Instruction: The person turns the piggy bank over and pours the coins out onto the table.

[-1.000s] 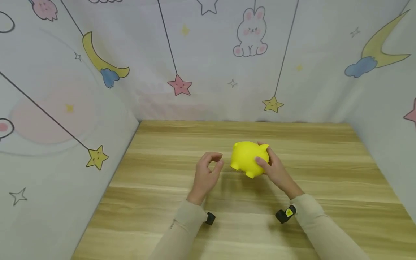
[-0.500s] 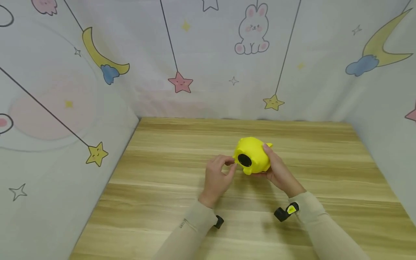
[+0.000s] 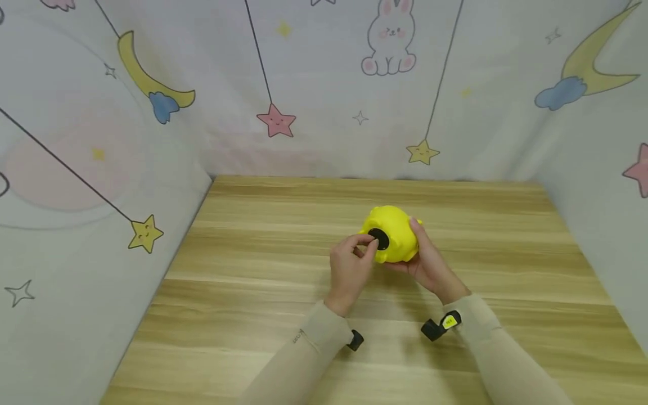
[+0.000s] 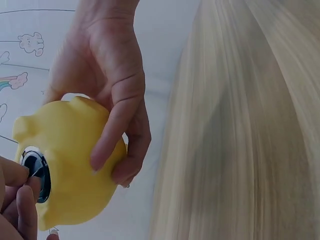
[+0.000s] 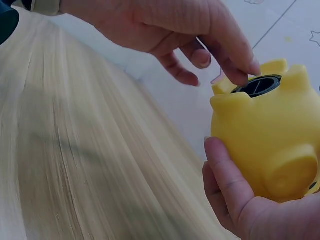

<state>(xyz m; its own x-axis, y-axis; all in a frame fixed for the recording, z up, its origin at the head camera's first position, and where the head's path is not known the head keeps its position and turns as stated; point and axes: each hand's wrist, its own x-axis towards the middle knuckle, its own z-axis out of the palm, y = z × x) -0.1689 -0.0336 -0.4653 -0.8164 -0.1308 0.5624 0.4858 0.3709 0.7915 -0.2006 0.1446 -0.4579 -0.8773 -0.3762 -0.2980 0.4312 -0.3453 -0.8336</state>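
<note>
A yellow piggy bank (image 3: 400,225) is held up over the wooden table, its underside turned to the left. My right hand (image 3: 432,264) grips it from the right, thumb along the upper side and fingers beneath, as the right wrist view also shows. A round black plug (image 5: 265,86) is set in the underside, between the stubby feet. Thumb and forefinger of my left hand (image 3: 349,273) pinch at the raised bar across the plug, partly covering it. In the left wrist view those fingertips (image 4: 34,185) sit inside the plug's dark ring.
The wood-grain table (image 3: 243,315) runs back to a white cloth wall (image 3: 324,152) printed with stars, moons and a rabbit. Similar cloth walls stand at left and right. Small black cameras (image 3: 356,340) are strapped at both wrists.
The piggy bank has turned so its underside and black plug face left. My left hand has moved right and closed its fingertips onto the plug. My right hand keeps its hold.
</note>
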